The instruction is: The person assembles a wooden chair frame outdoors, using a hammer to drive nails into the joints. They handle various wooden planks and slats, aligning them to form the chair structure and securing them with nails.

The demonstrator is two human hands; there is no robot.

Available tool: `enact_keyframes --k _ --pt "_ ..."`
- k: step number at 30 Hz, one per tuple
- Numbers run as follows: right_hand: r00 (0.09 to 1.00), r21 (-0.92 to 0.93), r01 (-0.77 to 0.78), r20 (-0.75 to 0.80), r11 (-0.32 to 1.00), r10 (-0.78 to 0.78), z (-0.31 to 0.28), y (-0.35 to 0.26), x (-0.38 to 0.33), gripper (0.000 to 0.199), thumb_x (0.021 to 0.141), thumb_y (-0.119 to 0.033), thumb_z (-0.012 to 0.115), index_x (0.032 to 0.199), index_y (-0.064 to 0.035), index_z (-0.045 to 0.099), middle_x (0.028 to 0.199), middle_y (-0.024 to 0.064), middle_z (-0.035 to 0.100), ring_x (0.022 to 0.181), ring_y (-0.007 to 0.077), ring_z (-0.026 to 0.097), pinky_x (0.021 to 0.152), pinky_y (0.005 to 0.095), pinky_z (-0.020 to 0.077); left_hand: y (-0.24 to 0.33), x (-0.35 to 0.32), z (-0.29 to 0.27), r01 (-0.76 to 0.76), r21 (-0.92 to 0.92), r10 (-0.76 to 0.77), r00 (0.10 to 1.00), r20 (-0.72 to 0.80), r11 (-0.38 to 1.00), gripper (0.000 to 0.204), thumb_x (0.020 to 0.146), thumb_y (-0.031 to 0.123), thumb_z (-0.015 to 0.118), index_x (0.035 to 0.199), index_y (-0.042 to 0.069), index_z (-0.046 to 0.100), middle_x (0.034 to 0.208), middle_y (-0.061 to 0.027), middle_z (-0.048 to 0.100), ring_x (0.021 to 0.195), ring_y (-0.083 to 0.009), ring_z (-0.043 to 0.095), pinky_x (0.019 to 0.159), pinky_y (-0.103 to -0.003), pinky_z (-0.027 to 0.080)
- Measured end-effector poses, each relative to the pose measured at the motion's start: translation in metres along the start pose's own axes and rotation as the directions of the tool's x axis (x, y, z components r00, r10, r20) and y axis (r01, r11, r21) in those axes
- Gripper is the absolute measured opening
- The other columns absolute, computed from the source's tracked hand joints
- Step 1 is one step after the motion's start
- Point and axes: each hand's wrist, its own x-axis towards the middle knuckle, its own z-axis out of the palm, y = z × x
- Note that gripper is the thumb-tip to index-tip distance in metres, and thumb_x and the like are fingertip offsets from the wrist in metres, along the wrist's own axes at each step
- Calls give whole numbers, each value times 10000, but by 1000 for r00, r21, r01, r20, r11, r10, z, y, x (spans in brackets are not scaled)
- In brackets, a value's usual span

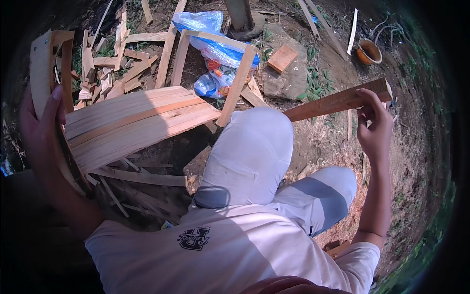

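Nearest of all, a pale short-sleeved shirt with a dark print is filling the lower middle of the frame, and light grey trousers are covering two bent knees just above it. At the left edge, the left hand is gripping an end post of a pale wooden frame with a slatted panel and legs; this piece is lying across the left and centre, its far legs pointing toward the top. At the right, the right hand is clasping a long brown squared wooden beam near its outer end, the index finger bending over the upper edge. The beam's other end is meeting the knee's outline. Below the slatted panel, thin wood strips are lying on the ground. Farther up, at upper left, mixed wooden offcuts are piling loosely. A crumpled blue-and-white plastic bag is lying behind the frame's legs. Upper right of centre, a small orange-brown wooden block is resting on a flat grey stone. Beyond, at upper right, an orange-brown round bowl is tilting on the soil.
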Motion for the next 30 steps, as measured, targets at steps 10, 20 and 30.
enact_keyframes --k 10,20,30 --pt "990 37 -78 -112 996 81 14 33 -32 516 828 163 588 1275 -67 706 776 81 688 684 133 666 686 294 537 87 34 123 -665 11 663 745 68 746 412 986 83 699 1366 -41 602 873 -100 690 723 -167 635 676 -316 496" --pt "972 101 -141 -174 985 157 27 27 -45 510 826 151 569 1265 -71 705 834 78 730 711 106 698 691 262 536 153 49 219 -742 -54 694 596 404 669 675 843 -29 577 1510 53 515 1006 -266 673 935 -441 694 814 -499 568" --pt "957 243 -38 -270 969 105 28 7 6 475 848 138 573 1257 -65 703 987 51 774 808 75 699 761 241 547 157 52 238 -594 145 486 754 441 791 315 972 209 703 1128 -45 600 833 -245 698 807 -379 736 719 -462 558"
